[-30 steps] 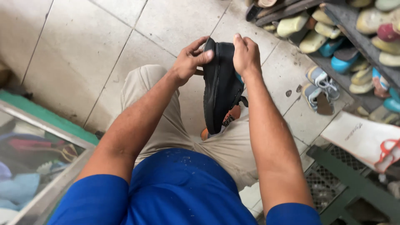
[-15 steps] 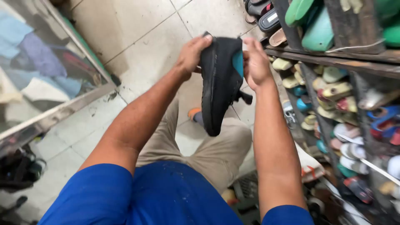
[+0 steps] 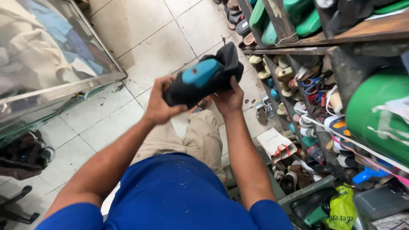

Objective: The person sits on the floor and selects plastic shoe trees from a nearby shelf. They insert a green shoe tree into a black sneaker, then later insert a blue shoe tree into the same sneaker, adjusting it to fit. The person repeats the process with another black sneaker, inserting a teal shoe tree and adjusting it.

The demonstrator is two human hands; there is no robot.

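I hold a black shoe (image 3: 215, 70) with a teal insole patch in both hands, out in front of my chest and tilted so its opening faces up. My left hand (image 3: 158, 104) grips the lower end of the shoe from the left. My right hand (image 3: 230, 99) cups it from underneath on the right, thumb against its side. Below the shoe are my beige trousers (image 3: 200, 136) and blue shirt (image 3: 174, 191).
Wooden shelves (image 3: 306, 47) crowded with sandals and shoes fill the right side, with several more pairs on the tiled floor (image 3: 157, 38). A glass display case (image 3: 51, 64) stands at the left. A dark bag (image 3: 23, 155) lies at lower left, and a yellow-green plastic bag (image 3: 341, 211) at lower right.
The shoe has turned from hanging upright with its sole toward me to lying nearly level with the teal insole up. My view has swung further toward the shelves.
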